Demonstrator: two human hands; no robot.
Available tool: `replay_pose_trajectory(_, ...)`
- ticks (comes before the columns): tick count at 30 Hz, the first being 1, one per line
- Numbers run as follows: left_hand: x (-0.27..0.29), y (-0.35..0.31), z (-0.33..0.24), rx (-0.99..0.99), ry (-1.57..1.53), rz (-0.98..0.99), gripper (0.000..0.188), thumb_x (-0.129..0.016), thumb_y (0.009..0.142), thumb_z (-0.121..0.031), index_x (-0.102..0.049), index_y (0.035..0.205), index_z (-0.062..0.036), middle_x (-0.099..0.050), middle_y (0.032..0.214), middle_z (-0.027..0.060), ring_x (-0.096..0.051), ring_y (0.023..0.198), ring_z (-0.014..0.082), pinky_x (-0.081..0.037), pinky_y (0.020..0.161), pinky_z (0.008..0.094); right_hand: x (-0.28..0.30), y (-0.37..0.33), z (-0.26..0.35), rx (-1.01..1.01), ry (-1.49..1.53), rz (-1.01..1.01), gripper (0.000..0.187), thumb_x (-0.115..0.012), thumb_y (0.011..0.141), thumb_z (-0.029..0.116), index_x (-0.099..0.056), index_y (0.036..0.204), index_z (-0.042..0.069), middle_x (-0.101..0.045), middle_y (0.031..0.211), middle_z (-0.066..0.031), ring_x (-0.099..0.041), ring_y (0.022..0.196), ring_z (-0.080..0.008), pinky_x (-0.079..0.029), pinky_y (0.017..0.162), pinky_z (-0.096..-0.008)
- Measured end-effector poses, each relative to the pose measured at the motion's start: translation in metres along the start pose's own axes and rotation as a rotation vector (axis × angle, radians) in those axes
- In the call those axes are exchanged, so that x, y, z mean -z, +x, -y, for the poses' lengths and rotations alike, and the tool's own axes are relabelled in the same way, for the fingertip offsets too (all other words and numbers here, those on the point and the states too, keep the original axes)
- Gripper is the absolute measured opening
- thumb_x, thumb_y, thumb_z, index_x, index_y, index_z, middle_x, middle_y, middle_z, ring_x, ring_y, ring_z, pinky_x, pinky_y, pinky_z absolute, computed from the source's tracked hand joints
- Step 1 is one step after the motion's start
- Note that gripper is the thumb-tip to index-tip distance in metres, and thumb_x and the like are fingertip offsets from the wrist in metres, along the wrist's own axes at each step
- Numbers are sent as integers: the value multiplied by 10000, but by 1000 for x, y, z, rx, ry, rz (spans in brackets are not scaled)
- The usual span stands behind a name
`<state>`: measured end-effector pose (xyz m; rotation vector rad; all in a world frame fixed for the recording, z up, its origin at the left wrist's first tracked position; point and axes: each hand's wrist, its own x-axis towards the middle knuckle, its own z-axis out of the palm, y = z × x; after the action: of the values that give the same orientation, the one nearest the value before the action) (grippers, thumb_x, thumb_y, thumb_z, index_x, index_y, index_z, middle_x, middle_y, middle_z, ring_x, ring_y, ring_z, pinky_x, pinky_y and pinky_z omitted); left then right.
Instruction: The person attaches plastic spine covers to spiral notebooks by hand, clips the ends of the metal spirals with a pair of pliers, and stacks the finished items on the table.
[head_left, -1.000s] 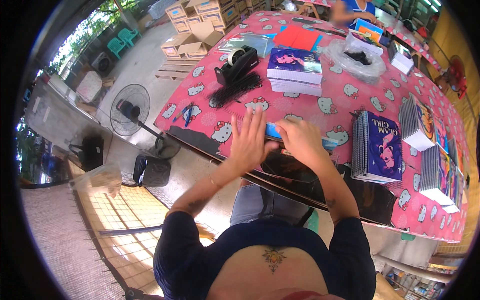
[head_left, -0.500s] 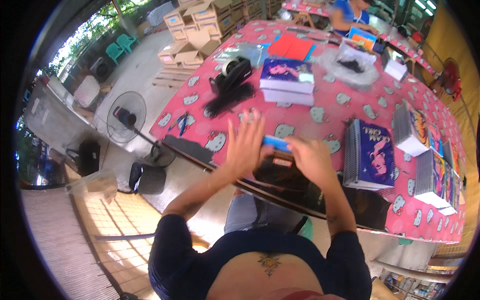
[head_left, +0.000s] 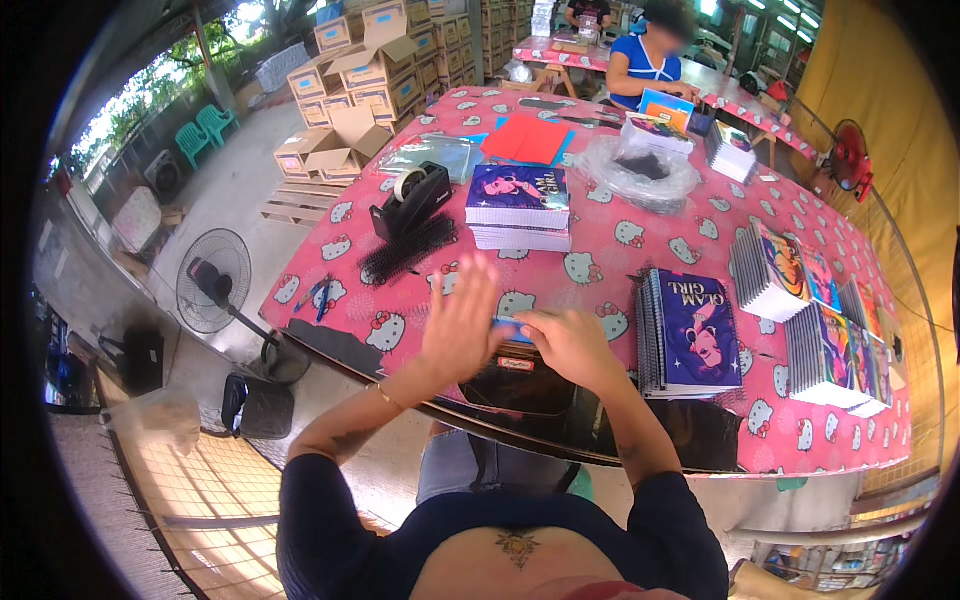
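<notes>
My left hand [head_left: 458, 325] is spread open and blurred, hovering just left of a small flat blue item [head_left: 508, 329]. My right hand [head_left: 572, 347] is curled, its fingertips pinching that blue item at its right end. Both hands are near the front edge of a table [head_left: 600, 250] covered in a pink cartoon-cat cloth. Under the hands lies a dark glossy sheet [head_left: 520, 385]. A stack of purple spiral notebooks [head_left: 692, 335] sits just right of my right hand.
Beyond my hands are black binding combs [head_left: 405, 255], a black tape dispenser [head_left: 412, 198], another notebook stack [head_left: 518, 205], red sheets [head_left: 528, 138] and a clear bag [head_left: 640, 168]. More notebook stacks [head_left: 830, 350] stand at right. A person in blue [head_left: 645, 65] works at the far end. A floor fan [head_left: 213, 295] stands left.
The view has tilted up, showing more of the far table. My left hand has lifted off the blue item and is now blurred in motion; my right hand still holds it.
</notes>
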<state>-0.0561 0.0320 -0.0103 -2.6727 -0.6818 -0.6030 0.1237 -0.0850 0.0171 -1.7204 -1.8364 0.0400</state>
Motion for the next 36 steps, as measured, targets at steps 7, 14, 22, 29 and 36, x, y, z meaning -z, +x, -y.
replay_pose_trajectory(7, 0, 21, 6, 2, -3, -91, 885, -588, 915, -526, -331, 1502, 83, -301, 1588, 280, -236, 1513, 398, -96, 1205, 613, -3, -1, -1, -18, 9, -11, 196, -634, 925, 198, -691, 1104, 140, -704, 818, -140, -669, 716, -375, -503, 607, -489)
replay_pose_trajectory(14, 3, 22, -2, 15, 88, -74, 867, -608, 896, -561, -377, 1509, 7, -340, 1589, 217, -257, 1511, 359, -111, 1201, 605, 3, -9, 6, -18, -12, -50, 483, -715, 880, 177, -545, 1328, 113, -707, 944, -161, -678, 814, -370, -521, 717, -456)
replay_pose_trajectory(22, 4, 30, -17, -35, -8, -109, 852, -604, 887, -582, -406, 1496, -20, -382, 1570, 187, -295, 1494, 346, -180, 1178, 618, -26, -68, -46, -254, 772, -289, 496, -748, 884, 61, -563, 1344, 43, -681, 1093, -83, -635, 938, -126, -495, 811, -293)
replay_pose_trajectory(29, 9, 23, -25, -128, -51, 10, 838, -617, 894, -515, -360, 1490, 15, -396, 1535, 232, -339, 1461, 362, -193, 1169, 621, -31, -57, -45, -256, 831, -277, 348, -726, 920, 91, -606, 1242, 32, -657, 1003, -15, -582, 912, -70, -462, 778, -237)
replay_pose_trajectory(36, 13, 35, -36, -46, -36, -63, 818, -568, 915, -537, -391, 1479, 29, -367, 1553, 260, -300, 1480, 396, -185, 1176, 627, -32, -71, -57, -303, 837, -164, 253, -691, 965, 160, -655, 1162, 6, -635, 965, 8, -542, 873, -59, -449, 766, -233)
